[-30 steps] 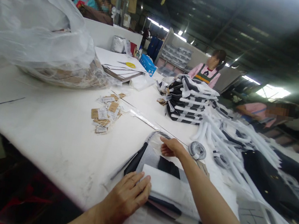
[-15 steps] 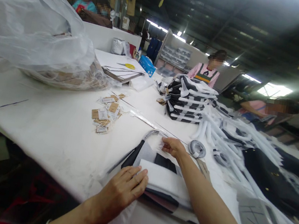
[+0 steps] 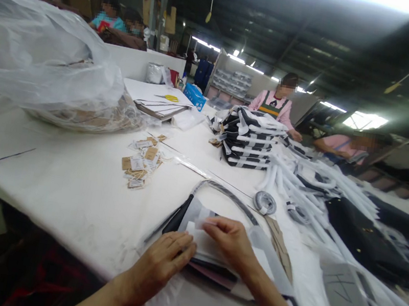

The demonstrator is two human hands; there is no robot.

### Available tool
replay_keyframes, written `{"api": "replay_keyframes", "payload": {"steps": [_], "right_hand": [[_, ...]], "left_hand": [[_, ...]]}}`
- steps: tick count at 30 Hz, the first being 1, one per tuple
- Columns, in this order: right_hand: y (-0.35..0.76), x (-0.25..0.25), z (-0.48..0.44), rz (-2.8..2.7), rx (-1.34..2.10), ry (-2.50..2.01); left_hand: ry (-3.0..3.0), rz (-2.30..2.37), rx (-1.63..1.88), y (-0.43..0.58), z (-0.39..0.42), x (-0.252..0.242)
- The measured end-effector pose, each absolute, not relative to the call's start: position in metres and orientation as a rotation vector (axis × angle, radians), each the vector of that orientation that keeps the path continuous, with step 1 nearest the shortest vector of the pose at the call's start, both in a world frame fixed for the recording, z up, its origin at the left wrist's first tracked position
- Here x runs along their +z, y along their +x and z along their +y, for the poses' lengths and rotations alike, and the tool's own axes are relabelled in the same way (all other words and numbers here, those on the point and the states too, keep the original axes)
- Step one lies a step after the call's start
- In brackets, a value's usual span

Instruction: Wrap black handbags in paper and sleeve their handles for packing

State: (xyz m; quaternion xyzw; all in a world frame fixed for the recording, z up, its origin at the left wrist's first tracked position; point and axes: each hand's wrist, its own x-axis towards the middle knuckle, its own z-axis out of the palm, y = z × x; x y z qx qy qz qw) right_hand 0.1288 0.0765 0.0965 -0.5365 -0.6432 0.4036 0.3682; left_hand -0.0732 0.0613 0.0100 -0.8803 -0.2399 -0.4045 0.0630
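A dark bag [image 3: 180,215] lies in front of me, with an arched, wrapped handle [image 3: 234,198] and a folded white sheet [image 3: 209,244] over it. My left hand [image 3: 164,260] rests on the left end of that sheet, fingers stretched over it and its thumb not clearly seen. Above the sheet, my right hand [image 3: 228,237] pinches a thin translucent wrapping piece [image 3: 199,222] between thumb and fingers. The piece is blurred, and its far end is hard to make out. Grey wrapping and dark panels show around the white sheet.
Paper tags [image 3: 141,161] with strings lie loose behind the bag. A large plastic bag [image 3: 48,61] stands at left. Farther back are yellow-handled scissors [image 3: 170,98] on white sheets and a stack of wrapped bags [image 3: 251,139]. A taped coil [image 3: 264,202] sits to the right. Co-workers stand beyond.
My right hand has come from the bag's far side towards me and left, now over the white sheet, uncovering the handle. The left hand has stayed on the sheet's left end.
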Motion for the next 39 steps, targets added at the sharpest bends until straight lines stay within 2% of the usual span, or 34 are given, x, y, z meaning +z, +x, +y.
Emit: {"api": "replay_keyframes", "payload": {"steps": [6, 10, 18, 23, 27, 33, 39], "right_hand": [[0.115, 0.063, 0.023, -2.108, 0.247, -1.037], [0.111, 0.056, 0.017, -2.126, 0.034, -0.948], [0.119, 0.065, -0.025, -2.147, 0.095, -0.897], [0.099, 0.029, -0.061, -2.445, 0.010, -0.948], [0.076, 0.004, -0.053, -2.347, -0.010, -1.052], [0.108, 0.029, -0.045, -2.100, 0.239, -0.922], [0.159, 0.031, -0.074, -2.110, 0.314, -0.971]], "left_hand": [[-2.598, -0.844, -1.437, -0.071, 0.062, 0.004], [-2.650, -0.847, -1.346, -0.072, 0.061, 0.007], [-2.792, -0.831, -1.192, -0.074, 0.066, 0.013], [-2.895, -0.864, -1.121, -0.075, 0.070, 0.019], [-2.910, -0.874, -1.132, -0.072, 0.072, 0.027], [-2.888, -0.851, -1.084, -0.056, 0.062, 0.045], [-2.770, -0.718, -1.085, -0.053, 0.046, 0.025]]}}
